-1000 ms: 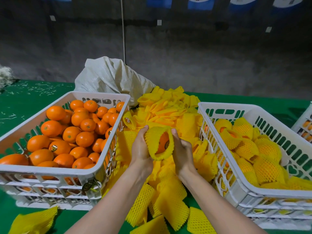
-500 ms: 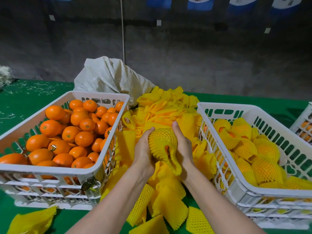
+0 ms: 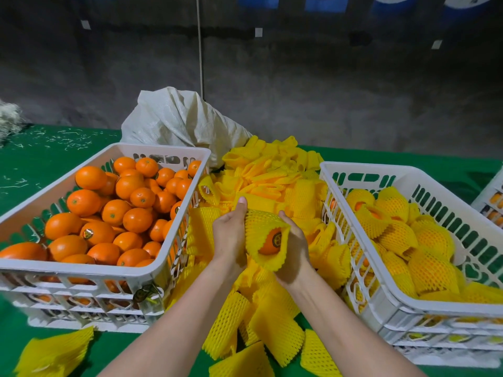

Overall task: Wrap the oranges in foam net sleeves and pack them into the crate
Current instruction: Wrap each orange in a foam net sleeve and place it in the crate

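Observation:
Between the two crates I hold one orange (image 3: 270, 242) inside a yellow foam net sleeve (image 3: 261, 223). The sleeve's open end faces me and shows the fruit's sticker. My left hand (image 3: 230, 235) grips the sleeve's left side, thumb up. My right hand (image 3: 295, 242) cups its right side and underside. The white crate on the left (image 3: 81, 270) holds several bare oranges (image 3: 136, 197). The white crate on the right (image 3: 381, 300) holds several oranges wrapped in sleeves (image 3: 392, 232).
A heap of empty yellow sleeves (image 3: 272, 172) fills the gap between the crates and spills toward me. One loose sleeve (image 3: 54, 352) lies at the lower left on the green table cover. A white woven sack (image 3: 177, 121) sits behind. Another crate's corner (image 3: 492, 197) shows far right.
The sleeve has been pulled over the orange and turned, so its open end now faces me with the sticker showing. Both hands shifted slightly right and lower.

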Demonstrator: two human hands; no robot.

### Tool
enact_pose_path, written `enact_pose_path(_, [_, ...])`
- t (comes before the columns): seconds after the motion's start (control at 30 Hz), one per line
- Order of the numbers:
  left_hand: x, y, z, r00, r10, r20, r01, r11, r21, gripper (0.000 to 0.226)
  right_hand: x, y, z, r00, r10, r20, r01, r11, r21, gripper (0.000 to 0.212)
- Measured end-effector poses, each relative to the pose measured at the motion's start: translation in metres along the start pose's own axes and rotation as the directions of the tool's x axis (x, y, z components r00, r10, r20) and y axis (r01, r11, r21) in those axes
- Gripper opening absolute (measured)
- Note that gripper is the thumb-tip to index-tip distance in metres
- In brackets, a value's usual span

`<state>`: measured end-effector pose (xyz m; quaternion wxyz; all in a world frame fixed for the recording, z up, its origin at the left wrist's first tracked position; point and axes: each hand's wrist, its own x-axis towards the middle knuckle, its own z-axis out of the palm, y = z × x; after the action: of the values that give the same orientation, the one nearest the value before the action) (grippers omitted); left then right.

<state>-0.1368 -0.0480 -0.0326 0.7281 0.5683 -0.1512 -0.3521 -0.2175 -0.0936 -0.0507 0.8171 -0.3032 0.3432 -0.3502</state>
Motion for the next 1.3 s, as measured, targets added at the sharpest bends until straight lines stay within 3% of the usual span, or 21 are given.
enact_pose_path(0.17, [0.001,0.0,-0.002,0.997,-0.036,0.063,0.039,0.998,-0.047,0.045,0.003,0.001,-0.004,0.999,0.001,0.046,0.0,1.0,-0.017,0.034])
enact_pose_path(0.27, [0.001,0.005,-0.001,0.99,-0.051,0.13,0.047,0.998,0.034,0.049,0.003,0.002,-0.007,0.995,0.016,0.103,-0.021,0.999,0.039,0.04])
enact_pose_path(0.43, [0.004,0.006,0.001,0.975,-0.131,0.178,0.101,0.981,0.166,0.038,0.0,0.002,-0.006,0.997,0.017,0.079,-0.017,1.0,0.006,0.029])
enact_pose_path(0.53, [0.005,0.001,-0.002,0.969,-0.144,0.201,0.105,0.976,0.193,0.042,0.001,0.0,-0.009,0.999,0.012,0.049,-0.011,1.0,-0.014,0.027])
enact_pose_path(0.63, [0.002,0.001,-0.008,0.866,-0.384,0.32,0.341,0.922,0.183,0.047,0.002,-0.009,-0.013,0.998,-0.056,-0.023,0.054,0.995,-0.084,0.025])
enact_pose_path(0.7, [0.0,0.002,-0.008,0.804,-0.468,0.367,0.436,0.884,0.171,0.044,0.006,-0.015,-0.019,0.989,-0.139,-0.058,0.127,0.977,-0.169,0.02])
enact_pose_path(0.8, [-0.003,0.005,-0.002,0.746,-0.502,0.437,0.453,0.864,0.219,0.05,0.01,-0.019,-0.027,0.951,-0.307,-0.036,0.276,0.895,-0.351,0.02])
enact_pose_path(0.97, [0.001,-0.003,0.001,0.79,-0.374,0.485,0.344,0.926,0.153,0.03,0.005,-0.022,-0.028,0.875,-0.482,0.043,0.447,0.771,-0.454,0.044])
enact_pose_path(1.03, [0.0,-0.007,0.003,0.792,-0.347,0.502,0.314,0.937,0.153,0.03,0.003,-0.021,-0.027,0.798,-0.588,0.133,0.551,0.623,-0.555,0.036])
enact_pose_path(1.1, [-0.003,-0.007,0.004,0.781,-0.351,0.517,0.312,0.936,0.164,0.039,0.004,-0.022,-0.028,0.74,-0.633,0.226,0.612,0.496,-0.616,0.043])
enact_pose_path(1.17, [-0.003,-0.007,0.004,0.767,-0.363,0.53,0.322,0.931,0.172,0.048,0.004,-0.028,-0.028,0.726,-0.633,0.271,0.633,0.46,-0.622,0.046])
enact_pose_path(1.3, [-0.001,-0.006,0.004,0.735,-0.365,0.572,0.362,0.924,0.124,0.048,0.006,-0.035,-0.034,0.735,-0.574,0.361,0.662,0.493,-0.565,0.058])
